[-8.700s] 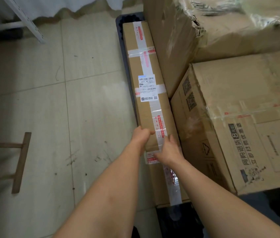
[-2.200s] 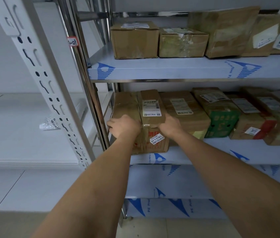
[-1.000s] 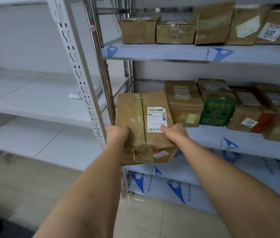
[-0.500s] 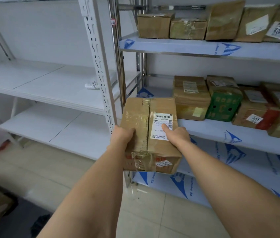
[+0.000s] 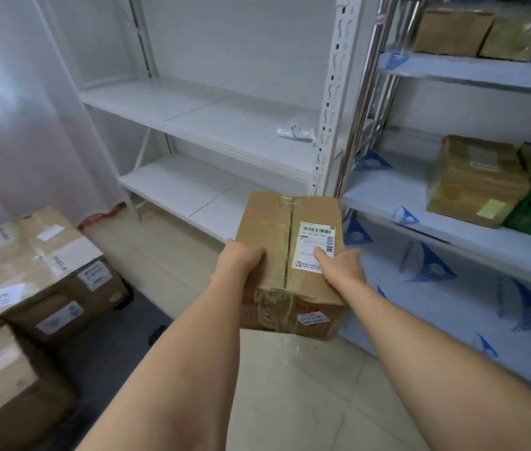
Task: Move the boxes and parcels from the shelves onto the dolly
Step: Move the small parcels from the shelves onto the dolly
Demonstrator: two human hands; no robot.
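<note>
While the left hand (image 5: 241,260) and right hand (image 5: 342,266) are gripping opposite sides, thumbs on top, the box (image 5: 290,265) is probably handling stiff and light; its taped seams look slick.

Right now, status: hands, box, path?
Left hand and right hand grip taped cardboard box. Off the shelf, carried. Stacked boxes lower left; tile floor between looks open.

arms: both bare, stretched forward | left hand (image 5: 241,260): fingers curled, gripping the box's left edge | right hand (image 5: 342,266): gripping its right side, thumb on top
</note>
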